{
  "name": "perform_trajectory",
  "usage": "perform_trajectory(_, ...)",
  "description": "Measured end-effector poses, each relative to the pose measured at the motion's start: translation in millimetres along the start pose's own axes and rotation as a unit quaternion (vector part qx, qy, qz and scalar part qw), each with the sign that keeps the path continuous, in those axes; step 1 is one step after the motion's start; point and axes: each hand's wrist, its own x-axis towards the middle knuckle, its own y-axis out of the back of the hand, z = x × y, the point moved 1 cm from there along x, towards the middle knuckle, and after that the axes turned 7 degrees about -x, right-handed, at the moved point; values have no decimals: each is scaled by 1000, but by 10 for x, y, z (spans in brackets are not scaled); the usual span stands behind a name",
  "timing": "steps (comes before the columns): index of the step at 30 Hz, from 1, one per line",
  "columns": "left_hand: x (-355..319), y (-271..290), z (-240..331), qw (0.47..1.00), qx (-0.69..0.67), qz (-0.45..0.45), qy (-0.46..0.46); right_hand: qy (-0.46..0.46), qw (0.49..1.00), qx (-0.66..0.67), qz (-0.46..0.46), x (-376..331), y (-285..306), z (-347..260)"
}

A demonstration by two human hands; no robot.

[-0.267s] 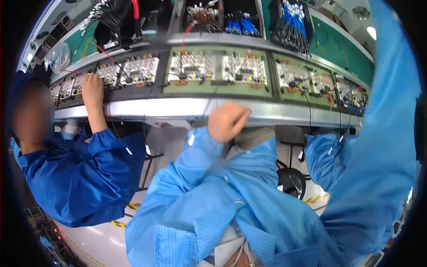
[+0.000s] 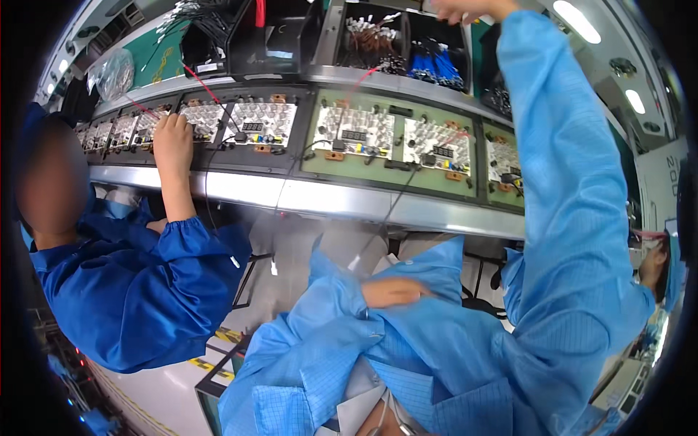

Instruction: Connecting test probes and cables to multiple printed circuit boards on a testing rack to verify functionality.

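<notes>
My left hand (image 2: 395, 292) hangs low in front of my coat, slightly blurred, its fingers stretched to the right and holding nothing that I can see. High up, my right hand (image 2: 469, 9) reaches over the far bins, cut by the top edge; whether its fingers hold anything cannot be told. Just below it lies a black bin (image 2: 411, 45) with blue wires (image 2: 436, 67). In front of me is a green fixture plate (image 2: 309, 156) with two white circuit boards, the left board (image 2: 374, 145) and the right board (image 2: 414, 149). Black wires cross it, one ending in a white connector (image 2: 354, 263).
At left a co-worker in a dark blue coat (image 2: 145, 291) has a hand (image 2: 173, 142) over other boards. A metal rail (image 2: 327, 200) runs along the bench's near edge. Beyond stand a bin of brown wires (image 2: 374, 36) and a clear plastic bag (image 2: 115, 74).
My right arm has swung inward, bringing its hand into view at the top. My left hand has dropped from beside the rail toward my coat. The view has shifted, and the boards appear farther right.
</notes>
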Motion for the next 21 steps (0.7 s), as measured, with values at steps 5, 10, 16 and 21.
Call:
perform_trajectory(5, -579, 1017, -36, 970, -16, -86, 228, 88, 947, -305, 42, 1403, -676, -47)
perform_trajectory(10, -407, 891, -597, 991, -38, 17, 129, -72, 881, -463, 63, 1393, -1185, 269)
perform_trajectory(16, -339, 1416, -519, 992, -61, 56, 98, -159, 845, -509, 47, 1883, -1232, 371)
perform_trajectory(21, -95, 1327, -757, 988, -67, 96, 104, -202, 810, -547, -64, 1890, -1358, 398)
